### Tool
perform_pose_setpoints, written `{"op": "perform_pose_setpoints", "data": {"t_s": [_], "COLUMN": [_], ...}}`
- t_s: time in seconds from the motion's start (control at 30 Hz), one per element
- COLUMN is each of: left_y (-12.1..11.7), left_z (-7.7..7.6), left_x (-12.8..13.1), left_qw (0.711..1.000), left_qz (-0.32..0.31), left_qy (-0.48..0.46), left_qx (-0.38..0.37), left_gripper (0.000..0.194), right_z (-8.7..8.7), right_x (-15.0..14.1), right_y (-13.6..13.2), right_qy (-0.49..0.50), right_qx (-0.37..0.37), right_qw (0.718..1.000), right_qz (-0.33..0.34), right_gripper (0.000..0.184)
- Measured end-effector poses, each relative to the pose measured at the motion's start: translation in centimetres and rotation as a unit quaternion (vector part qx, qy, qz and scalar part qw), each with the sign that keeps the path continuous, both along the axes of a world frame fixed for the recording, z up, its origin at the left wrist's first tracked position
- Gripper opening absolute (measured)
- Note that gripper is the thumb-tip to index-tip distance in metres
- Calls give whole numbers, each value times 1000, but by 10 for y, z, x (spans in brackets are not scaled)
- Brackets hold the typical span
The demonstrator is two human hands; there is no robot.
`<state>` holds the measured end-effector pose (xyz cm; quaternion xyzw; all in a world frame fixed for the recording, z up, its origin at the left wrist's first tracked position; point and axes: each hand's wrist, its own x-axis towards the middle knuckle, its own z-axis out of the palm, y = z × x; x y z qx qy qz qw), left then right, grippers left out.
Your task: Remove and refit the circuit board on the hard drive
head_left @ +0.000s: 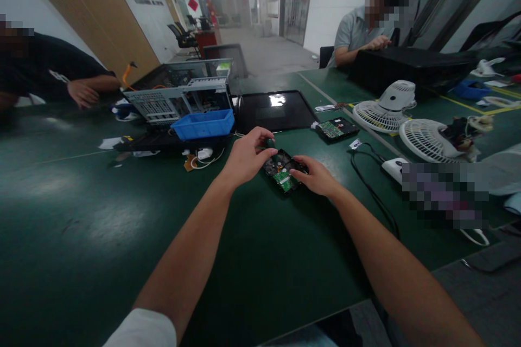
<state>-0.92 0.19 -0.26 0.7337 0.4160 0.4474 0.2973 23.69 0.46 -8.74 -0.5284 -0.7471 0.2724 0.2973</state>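
My left hand (pixel 248 158) is closed, its fingers round the dark handle of a small screwdriver (pixel 269 143). The screwdriver stands nearly upright over a hard drive (pixel 285 178), which lies on the green table; where its tip meets the drive is too small to make out. The drive is black with a green circuit board showing on its near part. From the right, my right hand (pixel 314 174) grips the drive's edge between thumb and fingers. Farther back on the right lies a second hard drive (pixel 337 129), board side up.
A blue tray (pixel 203 124) stands before an opened computer case (pixel 179 100). Behind my hands lies a black panel (pixel 277 111). White fan parts (pixel 386 108), a black cable (pixel 368 187) and a power strip (pixel 394 169) lie right. Two people sit across the green table (pixel 122 260).
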Motion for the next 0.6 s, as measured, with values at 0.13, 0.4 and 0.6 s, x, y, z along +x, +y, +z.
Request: {"op": "perform_pose_setpoints", "data": {"t_s": [0.13, 0.4, 0.6], "left_y": [0, 3, 3], "left_z": [2, -1, -3], "left_x": [-1, -4, -4], "left_qw": [1000, 1000, 1000], "left_qz": [8, 16, 7], "left_qy": [9, 8, 8], "left_qx": [-5, -9, -1], "left_gripper": [28, 30, 30], "right_z": [0, 0, 4], "right_x": [-2, 0, -1], "right_y": [0, 0, -2], "right_qy": [-32, -34, -37], "right_qx": [30, 27, 19], "right_qw": [999, 999, 999], "right_qz": [2, 6, 4], "right_gripper": [47, 47, 49]}}
